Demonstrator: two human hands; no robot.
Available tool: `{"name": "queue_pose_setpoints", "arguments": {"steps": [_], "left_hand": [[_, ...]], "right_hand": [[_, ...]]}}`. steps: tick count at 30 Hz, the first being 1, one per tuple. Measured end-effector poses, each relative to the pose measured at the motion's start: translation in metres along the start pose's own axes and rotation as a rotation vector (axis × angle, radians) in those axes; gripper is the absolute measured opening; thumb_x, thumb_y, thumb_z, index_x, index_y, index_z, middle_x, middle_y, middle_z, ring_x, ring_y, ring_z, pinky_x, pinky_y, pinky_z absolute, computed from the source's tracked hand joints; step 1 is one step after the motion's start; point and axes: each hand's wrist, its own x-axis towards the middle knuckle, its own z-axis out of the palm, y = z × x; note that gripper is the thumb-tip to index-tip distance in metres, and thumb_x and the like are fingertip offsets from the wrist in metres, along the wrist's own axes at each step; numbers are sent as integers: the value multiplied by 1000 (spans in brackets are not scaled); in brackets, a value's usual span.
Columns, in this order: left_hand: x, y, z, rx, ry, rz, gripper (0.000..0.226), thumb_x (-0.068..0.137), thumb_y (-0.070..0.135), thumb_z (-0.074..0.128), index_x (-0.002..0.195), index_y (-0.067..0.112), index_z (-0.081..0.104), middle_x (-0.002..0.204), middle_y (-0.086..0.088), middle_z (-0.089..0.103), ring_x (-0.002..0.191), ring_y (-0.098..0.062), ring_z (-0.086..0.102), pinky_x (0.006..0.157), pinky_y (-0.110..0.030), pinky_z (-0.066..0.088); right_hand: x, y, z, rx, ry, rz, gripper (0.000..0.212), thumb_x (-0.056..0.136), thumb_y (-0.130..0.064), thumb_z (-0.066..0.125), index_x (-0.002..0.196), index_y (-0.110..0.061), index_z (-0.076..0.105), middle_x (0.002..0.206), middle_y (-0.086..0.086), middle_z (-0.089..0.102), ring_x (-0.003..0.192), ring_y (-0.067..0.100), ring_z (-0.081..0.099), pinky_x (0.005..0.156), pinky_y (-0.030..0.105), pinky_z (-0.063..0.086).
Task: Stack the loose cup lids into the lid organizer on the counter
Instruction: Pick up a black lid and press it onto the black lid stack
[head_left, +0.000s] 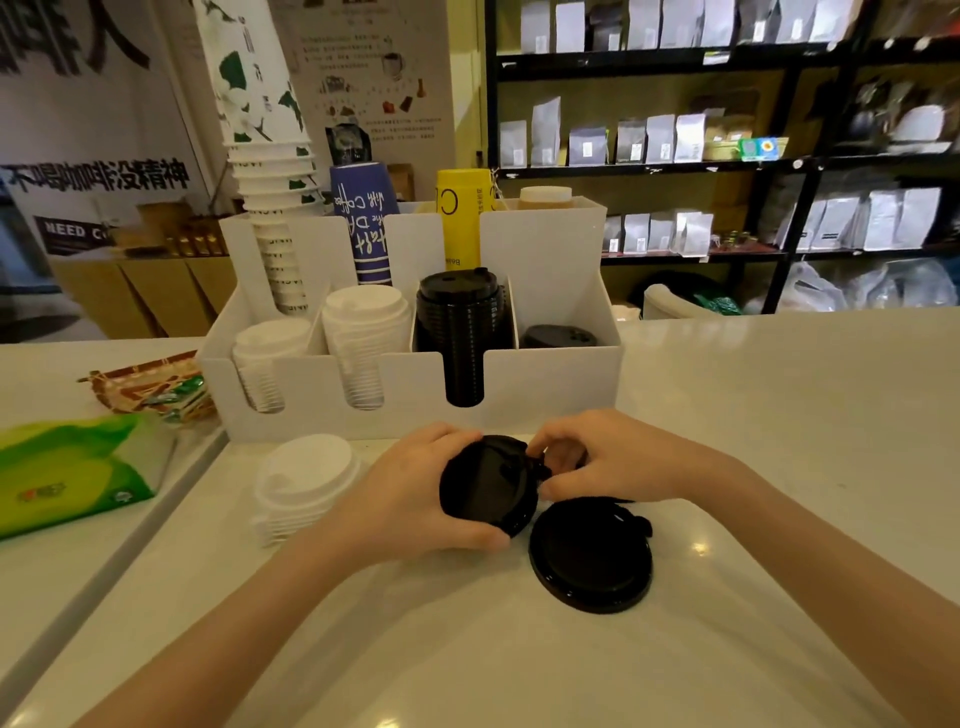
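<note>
A white lid organizer (550, 374) stands on the counter with two white lid stacks, a tall black stack (460, 332) and a few black lids (558, 336) in its rightmost slot. Just in front of it, my left hand (410, 493) grips a black lid (488, 486) tilted on edge. My right hand (597, 457) pinches that lid's tab side. Another black lid (589, 553) lies flat on the counter below my right hand. A loose stack of white lids (304, 483) sits to the left of my left hand.
A green tissue pack (72, 467) and a woven basket of packets (156, 387) lie at the left on a lower ledge. Paper cup stacks and a yellow canister (460, 218) stand in the organizer's back slots. Shelves of bags fill the background.
</note>
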Motion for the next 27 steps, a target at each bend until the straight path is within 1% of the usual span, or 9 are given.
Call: {"name": "queue_pose_setpoints", "arguments": {"steps": [6, 8, 10, 13, 16, 19, 21, 25, 27], "left_hand": [[19, 4, -35, -77, 157, -11, 92, 48, 67, 69, 127, 28, 44, 121, 10, 51, 111, -8, 47, 90, -26, 43], [28, 6, -47, -105, 228, -9, 91, 47, 69, 66, 126, 28, 47, 119, 12, 52, 109, -7, 47, 87, -22, 42], [38, 8, -59, -112, 287, 15, 86, 46, 63, 64, 123, 27, 50, 111, 12, 52, 102, -4, 48, 78, -12, 40], [53, 9, -75, -110, 367, 59, 82, 46, 60, 63, 119, 24, 54, 107, 10, 56, 99, -5, 50, 74, -9, 41], [74, 5, -85, -133, 433, 42, 75, 51, 58, 66, 116, 22, 56, 107, 7, 59, 100, -8, 52, 76, -12, 42], [98, -1, -89, -142, 482, 8, 67, 59, 49, 72, 117, 21, 56, 109, 5, 59, 100, -9, 51, 76, -17, 42], [113, -5, -88, -140, 512, -27, 64, 61, 49, 72, 115, 19, 57, 110, 2, 60, 99, -10, 51, 79, -21, 41], [135, -18, -83, -147, 546, -92, 62, 59, 53, 72, 109, 18, 59, 109, -1, 62, 99, -14, 53, 81, -24, 41], [140, -23, -78, -148, 547, -111, 63, 59, 55, 70, 109, 18, 59, 108, -1, 62, 99, -14, 53, 80, -24, 40]], "right_hand": [[8, -9, -24, 61, 202, -137, 40, 81, -26, 60, 121, -28, 54, 101, -12, 58, 91, 3, 57, 76, 15, 46], [13, -13, -32, 108, 307, -173, 42, 81, -25, 61, 121, -29, 53, 101, -16, 57, 94, 1, 56, 74, 16, 48], [19, -16, -40, 142, 378, -190, 45, 80, -22, 61, 123, -29, 51, 101, -18, 54, 96, 0, 54, 79, 20, 49], [35, -19, -51, 201, 419, -215, 48, 80, -22, 61, 126, -27, 48, 114, -6, 57, 102, 5, 55, 83, 22, 48], [55, -21, -63, 290, 465, -212, 46, 83, -25, 56, 128, -28, 46, 120, -3, 54, 108, 11, 52, 84, 20, 44], [78, -23, -72, 399, 537, -237, 37, 88, -22, 48, 125, -26, 50, 121, -6, 51, 111, 10, 45, 92, 25, 34], [93, -23, -73, 418, 629, -222, 34, 90, -21, 46, 123, -22, 51, 120, -5, 50, 111, 7, 42, 93, 23, 30], [120, -17, -69, 445, 695, -178, 34, 92, -20, 42, 124, -16, 51, 125, 2, 52, 108, 5, 42, 81, 7, 32], [128, -13, -66, 456, 682, -166, 34, 92, -17, 40, 124, -15, 52, 121, 2, 54, 105, 6, 45, 80, 9, 34]]}}
